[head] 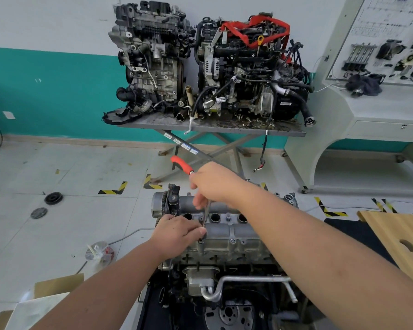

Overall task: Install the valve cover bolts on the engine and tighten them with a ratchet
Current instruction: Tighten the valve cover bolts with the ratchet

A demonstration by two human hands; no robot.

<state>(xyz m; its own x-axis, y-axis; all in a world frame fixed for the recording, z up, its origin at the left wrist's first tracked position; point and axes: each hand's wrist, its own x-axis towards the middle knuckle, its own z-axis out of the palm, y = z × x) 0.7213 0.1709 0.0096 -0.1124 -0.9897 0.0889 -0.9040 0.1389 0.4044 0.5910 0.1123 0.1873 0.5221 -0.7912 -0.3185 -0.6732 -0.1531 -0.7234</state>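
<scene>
In the head view, the engine (224, 234) sat at lower centre of the frame. The right hand (212, 184) gripped the red-handled ratchet (196, 186) at centre, its shaft angled down to a bolt (201, 241), where the left hand (177, 232) pinched the shaft's lower end

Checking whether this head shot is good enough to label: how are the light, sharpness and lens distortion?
Head view: light is even and soft, without harsh glare; the ratchet and both hands, right hand and left hand, look slightly soft; wide-angle bending curves the display cabinet and the floor lines near the edges.
</scene>
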